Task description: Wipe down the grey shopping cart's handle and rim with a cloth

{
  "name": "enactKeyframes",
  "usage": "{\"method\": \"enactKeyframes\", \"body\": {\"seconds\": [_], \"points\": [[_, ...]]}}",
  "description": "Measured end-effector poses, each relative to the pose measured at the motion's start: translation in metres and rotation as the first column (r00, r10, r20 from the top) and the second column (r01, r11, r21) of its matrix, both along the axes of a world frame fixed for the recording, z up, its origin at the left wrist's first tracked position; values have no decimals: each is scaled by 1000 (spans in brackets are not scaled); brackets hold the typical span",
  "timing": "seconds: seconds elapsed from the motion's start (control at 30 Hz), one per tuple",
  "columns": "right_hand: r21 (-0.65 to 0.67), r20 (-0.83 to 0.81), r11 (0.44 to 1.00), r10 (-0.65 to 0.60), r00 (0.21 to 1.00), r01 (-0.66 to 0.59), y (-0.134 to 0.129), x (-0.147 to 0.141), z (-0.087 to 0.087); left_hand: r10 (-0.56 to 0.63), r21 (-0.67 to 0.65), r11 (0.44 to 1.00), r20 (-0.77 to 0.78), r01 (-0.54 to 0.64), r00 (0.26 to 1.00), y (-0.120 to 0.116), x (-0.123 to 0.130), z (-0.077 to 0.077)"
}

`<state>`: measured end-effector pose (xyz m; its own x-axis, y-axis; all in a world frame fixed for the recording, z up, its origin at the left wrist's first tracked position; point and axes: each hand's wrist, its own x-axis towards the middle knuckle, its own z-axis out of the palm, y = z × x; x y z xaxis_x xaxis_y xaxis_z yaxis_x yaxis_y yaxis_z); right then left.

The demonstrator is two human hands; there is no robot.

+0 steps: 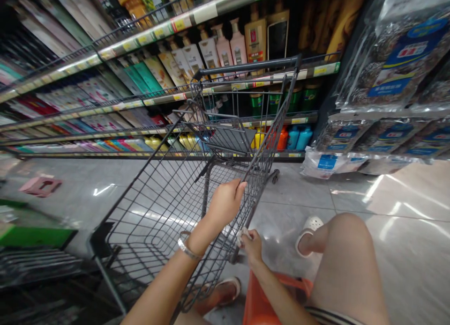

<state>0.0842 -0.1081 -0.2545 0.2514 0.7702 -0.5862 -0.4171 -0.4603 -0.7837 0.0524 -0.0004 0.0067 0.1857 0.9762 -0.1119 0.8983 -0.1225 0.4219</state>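
A person's two bare hands worked at a grey wire-mesh shopping cart (230,140) standing on a glossy grey tiled floor (305,191) beside a long, bottle-lined shop shelf (207,12). The cart lay ahead of the hands and off to their left, its long axis slanting from a grey push handle (246,68) by the shelf, ahead, down toward the basket end at lower left. The left hand (227,203), below a silver bracelet (189,249), was closed around the upper edge of the cart's near side; the right hand (253,246), lower and closer to the body, pinched a crumpled whitish cloth (242,237) at the lower frame on that same side. The left was thus nearer the handle, the right nearer the base. Whether the cloth pressed on the metal or stopped just short of it could not be told. The left hand's fingertips were partly hidden, and the bunched cloth covered some of the right's. The left forearm crossed in front of the mesh, blocking part of the basket. An orange-red plastic tub or stool (251,299), under the right forearm, ran out of view at the bottom, while green and black items (35,236) at far left were too blurred to identify.
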Motion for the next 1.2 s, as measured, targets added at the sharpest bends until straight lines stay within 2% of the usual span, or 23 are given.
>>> {"method": "enactKeyframes", "body": {"seconds": [0.1,0.2,0.33,0.47,0.63,0.77,0.87,0.97,1.07,1.2], "points": [[-15,-20,1000,-5,1000,5,-1,-2,11,-42,-67,997,-62,38,997,-6,-3,6],[18,-75,1000,-11,997,12,-1,-3,24,-76,-158,986,-151,52,986,-21,-14,12],[39,-113,998,-34,993,38,-4,-4,38,-86,-204,978,-261,32,961,-55,-39,16],[35,-141,999,-9,990,15,-6,-6,52,-64,-236,972,-273,-3,960,-94,-66,17],[97,-155,995,38,987,-24,0,-8,84,28,-216,972,-274,-90,961,-122,-82,11],[138,-181,988,87,980,-62,3,-10,102,-4,-130,991,-338,-42,941,-124,-88,4],[188,-152,980,92,984,-63,-1,-10,104,-43,-88,996,-344,13,938,-123,-93,2],[247,30,964,95,995,-99,-5,-11,100,-70,-80,996,-326,46,943,-121,-96,3],[310,274,935,83,958,-170,-9,-11,91,-82,-97,994,-317,54,945,-120,-96,4],[305,359,927,102,928,-219,-16,-13,69,-85,-94,994,-281,61,956,-119,-96,3]]}}
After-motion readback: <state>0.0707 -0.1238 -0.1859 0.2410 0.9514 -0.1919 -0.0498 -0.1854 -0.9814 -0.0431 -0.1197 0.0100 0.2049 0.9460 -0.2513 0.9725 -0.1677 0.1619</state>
